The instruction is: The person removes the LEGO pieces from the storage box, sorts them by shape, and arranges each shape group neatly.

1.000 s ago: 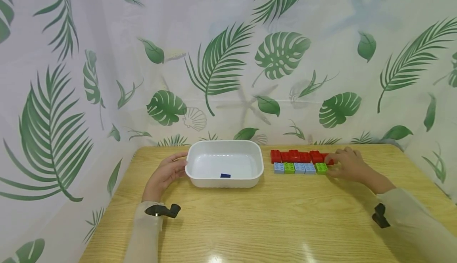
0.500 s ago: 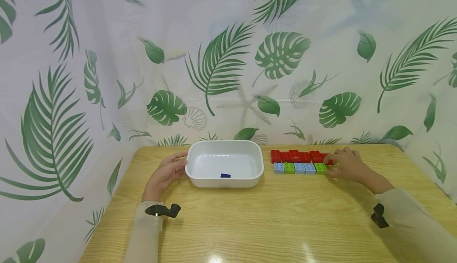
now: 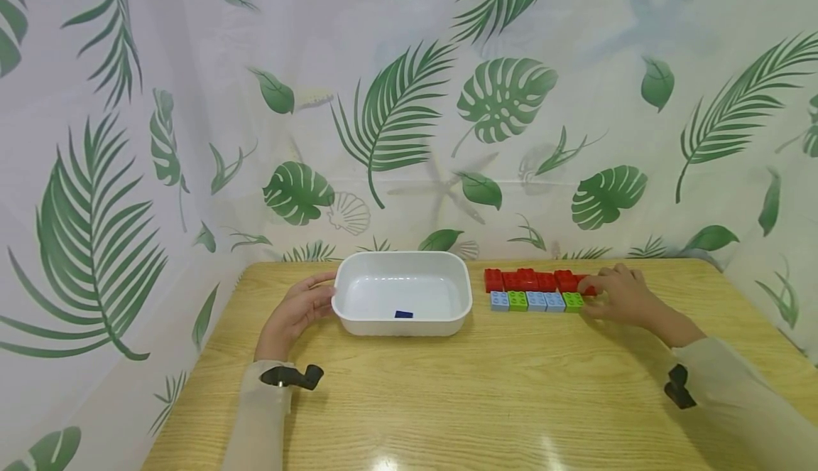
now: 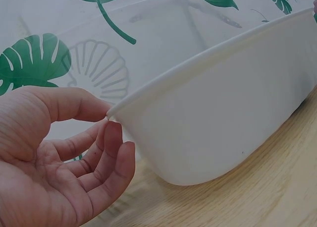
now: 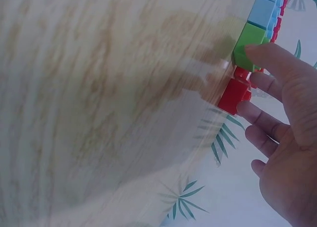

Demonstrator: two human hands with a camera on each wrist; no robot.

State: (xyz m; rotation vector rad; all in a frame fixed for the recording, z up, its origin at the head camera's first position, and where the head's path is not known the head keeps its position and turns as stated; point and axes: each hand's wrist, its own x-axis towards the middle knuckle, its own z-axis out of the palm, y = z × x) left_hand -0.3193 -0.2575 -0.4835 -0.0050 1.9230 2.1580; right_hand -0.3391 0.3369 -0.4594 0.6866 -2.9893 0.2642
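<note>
In the head view my left hand (image 3: 299,307) is at the left end of a white plastic tub (image 3: 402,327). Its thumb and fingertips pinch the tub's rim (image 4: 163,81) in the left wrist view. My right hand (image 3: 621,297) is at the right end of two rows of toy building bricks. The thumb touches the end of a green brick (image 5: 246,41) in the front row. Its other fingers lie loosely bent at the end red brick (image 5: 232,95) behind, fingertips against it. Light blue bricks (image 3: 537,301) and another green brick (image 3: 517,300) continue the front row leftward.
Several red bricks (image 3: 527,279) form the back row, some raised above others. A small dark blue piece (image 3: 403,314) lies inside the tub near its front wall. The wooden table (image 3: 447,393) ends at a leaf-printed curtain (image 3: 409,137) behind and beside it.
The right-hand green brick has slid slightly left toward the light blue bricks, with my right hand following a little. My left hand and the tub have stayed in place.
</note>
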